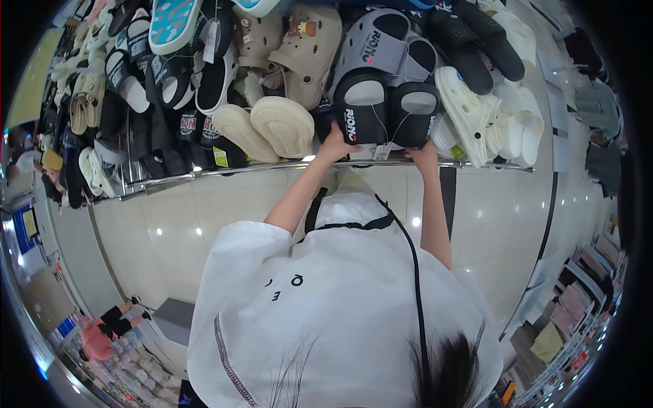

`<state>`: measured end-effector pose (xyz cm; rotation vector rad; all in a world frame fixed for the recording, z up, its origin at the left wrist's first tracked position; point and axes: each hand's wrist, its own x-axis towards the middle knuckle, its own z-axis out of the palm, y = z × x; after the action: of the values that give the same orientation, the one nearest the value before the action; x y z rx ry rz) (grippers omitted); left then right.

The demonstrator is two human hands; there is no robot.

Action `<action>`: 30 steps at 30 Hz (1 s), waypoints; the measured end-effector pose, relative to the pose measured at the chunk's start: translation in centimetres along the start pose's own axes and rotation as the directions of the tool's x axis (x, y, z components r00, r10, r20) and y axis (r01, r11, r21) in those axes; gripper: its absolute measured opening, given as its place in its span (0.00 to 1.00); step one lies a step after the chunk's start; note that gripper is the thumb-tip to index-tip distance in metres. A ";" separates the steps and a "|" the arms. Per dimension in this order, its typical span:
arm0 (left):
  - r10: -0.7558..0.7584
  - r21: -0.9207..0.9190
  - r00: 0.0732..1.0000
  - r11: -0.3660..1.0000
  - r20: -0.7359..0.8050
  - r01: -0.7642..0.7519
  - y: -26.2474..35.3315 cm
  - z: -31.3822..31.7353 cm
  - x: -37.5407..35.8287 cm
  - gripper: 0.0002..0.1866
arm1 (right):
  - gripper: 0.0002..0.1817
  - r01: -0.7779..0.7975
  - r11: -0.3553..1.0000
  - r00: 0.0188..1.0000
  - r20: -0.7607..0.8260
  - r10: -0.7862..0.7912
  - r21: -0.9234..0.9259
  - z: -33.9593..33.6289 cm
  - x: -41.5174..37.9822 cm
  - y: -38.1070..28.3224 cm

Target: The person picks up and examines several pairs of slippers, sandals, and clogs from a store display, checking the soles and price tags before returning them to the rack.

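Sandals [360, 121] held at near edges by part-closed left hand [333, 145] and right hand [424, 158]; even grip keeps pair level

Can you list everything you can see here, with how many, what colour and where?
Black slides: two, white insoles, at the hands
Grey slides: two, behind those
Beige slippers: two, left of the black slides
Tan clogs: two, behind the slippers
White clogs: several, rack's right end
Other footwear: many, mixed colours, mostly left
Rail: silver, rack's front edge; number unclear
Floor: one, pale, below
Clothes: many, grey and pink among them, far right
Distant person: one, pink top, lower left
Shirt: one, white, on the wearer
Cord: one, black, over the shirt
Left hand: one, bare, left slide
Right hand: one, bare, right slide
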<state>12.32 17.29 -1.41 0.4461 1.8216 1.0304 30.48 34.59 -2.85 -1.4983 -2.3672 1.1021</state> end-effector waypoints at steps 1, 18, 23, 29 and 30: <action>0.082 0.001 0.995 0.997 -0.047 -0.082 -1.0 0.4 0.7 0.52 | 0.27 0.010 1.000 1.000 0.009 -0.010 -0.004 -0.3 0.2 -0.5; 0.319 -0.105 0.896 0.925 -0.310 -0.365 -1.2 0.0 0.1 0.46 | 0.34 -0.041 0.977 0.995 0.097 0.021 0.208 0.0 0.1 -0.5; 0.299 -0.374 0.903 0.835 -0.308 -0.404 -0.4 -0.8 -0.6 0.40 | 0.36 -0.047 0.816 0.999 0.033 0.035 0.576 0.2 -0.6 -2.7; 0.273 -0.484 0.906 0.775 -0.324 -0.406 0.5 -1.0 -0.7 0.43 | 0.33 0.017 0.782 0.999 -0.047 0.015 0.623 -1.6 -0.7 -5.8; 0.272 -0.485 0.908 0.776 -0.319 -0.403 0.6 -1.0 -0.8 0.43 | 0.33 0.017 0.774 0.997 -0.066 0.033 0.633 -1.8 -0.6 -6.1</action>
<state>11.75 16.63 -0.27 0.3163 1.5693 1.8590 27.17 33.59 2.48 -1.2547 -1.6588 1.6001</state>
